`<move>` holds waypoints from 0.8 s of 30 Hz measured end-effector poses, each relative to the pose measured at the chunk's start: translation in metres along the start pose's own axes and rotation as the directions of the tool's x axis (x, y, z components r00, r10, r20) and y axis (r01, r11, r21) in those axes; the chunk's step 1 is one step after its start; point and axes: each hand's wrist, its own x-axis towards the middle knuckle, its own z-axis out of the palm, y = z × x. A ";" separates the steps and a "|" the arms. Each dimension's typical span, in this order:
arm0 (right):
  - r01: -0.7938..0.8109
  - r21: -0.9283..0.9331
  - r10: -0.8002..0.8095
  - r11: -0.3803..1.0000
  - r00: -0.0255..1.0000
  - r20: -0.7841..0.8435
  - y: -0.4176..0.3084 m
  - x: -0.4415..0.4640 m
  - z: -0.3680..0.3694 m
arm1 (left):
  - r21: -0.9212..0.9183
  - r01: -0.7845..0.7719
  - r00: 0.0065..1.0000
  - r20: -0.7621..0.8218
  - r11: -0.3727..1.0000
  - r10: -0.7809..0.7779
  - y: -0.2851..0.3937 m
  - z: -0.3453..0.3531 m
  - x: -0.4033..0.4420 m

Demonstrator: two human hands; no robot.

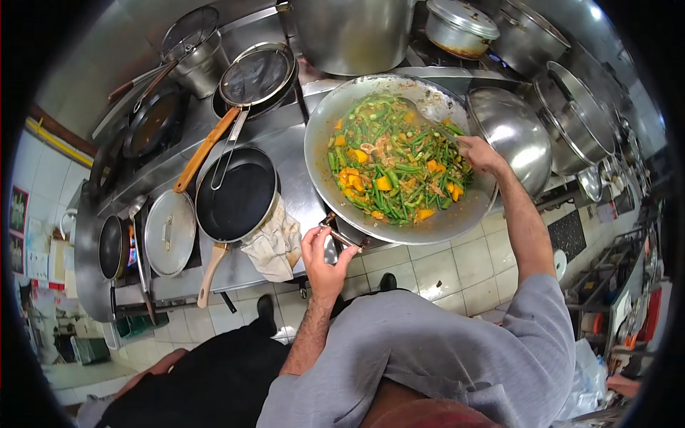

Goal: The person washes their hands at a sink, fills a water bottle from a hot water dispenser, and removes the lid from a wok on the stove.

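Note:
A large metal wok (325, 189) full of cut green beans and orange pumpkin-like chunks (384, 183) sits on the stove. My left hand (328, 260) is closed around the wok's looped side handle (349, 237) at the near edge. Over the right rim reaches my right hand (479, 153), its fingers wrapped round the handle of a long metal cooking utensil (446, 133). The utensil's far end is down among the vegetables, so its head is hidden. Beside my left hand lies a crumpled cloth (275, 246).
A black frying pan (237, 192), a round lid (170, 232) and strainers (257, 75) stand to the left. Behind the wok is a big stockpot (349, 36). A domed metal bowl or lid (510, 139) adjoins the wok's right side. Another person's black clothing (207, 378) shows lower left.

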 end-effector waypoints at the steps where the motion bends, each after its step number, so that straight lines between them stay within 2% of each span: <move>1: -0.368 0.231 0.298 0.901 0.910 0.288 -0.021 0.003 -0.004 | 0.022 0.005 1.000 -0.020 1.000 -0.004 0.002 0.001 -0.001; 2: -0.401 0.332 0.304 0.854 0.901 0.309 -0.022 0.005 0.001 | 0.009 0.041 0.999 -0.023 0.999 -0.041 0.004 0.001 -0.002; 7: -0.292 0.273 0.182 0.916 0.912 0.367 0.007 0.001 0.010 | -0.066 0.090 0.995 -0.038 0.994 -0.093 0.005 0.005 -0.006; 8: 0.225 0.038 -0.227 0.974 0.973 0.050 0.017 -0.003 0.019 | -0.051 0.092 0.995 -0.035 0.994 -0.094 0.008 0.004 -0.005; 10: 0.424 -0.281 -0.462 0.861 0.883 -0.086 0.027 -0.027 0.020 | -0.050 0.077 0.997 -0.027 0.996 -0.078 0.007 0.004 -0.005; 11: 0.415 -0.282 -0.456 0.865 0.885 -0.094 0.005 -0.048 0.013 | -0.052 0.069 0.997 -0.019 0.996 -0.070 0.006 0.003 -0.005; 12: 0.242 -0.293 -0.260 0.925 0.965 -0.023 -0.016 -0.066 0.006 | -0.057 0.057 0.998 -0.028 0.997 -0.059 0.005 0.004 -0.006; 13: 0.058 -0.317 -0.047 0.947 0.998 0.043 -0.033 -0.085 -0.001 | -0.065 0.045 0.998 -0.036 0.997 -0.048 0.004 0.005 -0.006; 14: 0.046 -0.322 -0.038 0.946 0.999 0.032 -0.047 -0.103 -0.006 | -0.075 0.038 0.999 -0.028 0.996 -0.040 0.002 0.007 -0.006; 16: -0.076 -0.432 0.106 0.899 0.993 0.047 -0.069 -0.136 -0.012 | -0.074 0.050 0.999 -0.010 0.996 -0.051 -0.002 0.007 -0.007; 17: -0.084 -0.431 0.112 0.899 0.993 0.042 -0.073 -0.152 -0.016 | -0.076 0.047 0.999 -0.004 0.996 -0.047 -0.001 0.006 -0.006; 19: 0.032 -0.437 -0.076 0.899 0.993 -0.085 -0.074 -0.180 -0.030 | -0.120 0.071 0.997 0.007 0.990 -0.071 0.003 0.005 -0.004; 21: 0.061 -0.363 -0.112 0.930 0.986 -0.121 -0.082 -0.206 -0.053 | -0.119 0.065 0.998 0.021 0.991 -0.063 0.004 0.004 -0.004; 22: 0.055 -0.363 -0.107 0.930 0.987 -0.124 -0.092 -0.219 -0.065 | -0.118 0.057 0.998 0.033 0.991 -0.053 0.004 0.004 -0.003; 24: -0.056 -0.362 0.030 0.931 0.997 -0.076 -0.112 -0.245 -0.088 | -0.108 0.055 0.998 0.038 0.993 -0.051 0.002 0.004 -0.002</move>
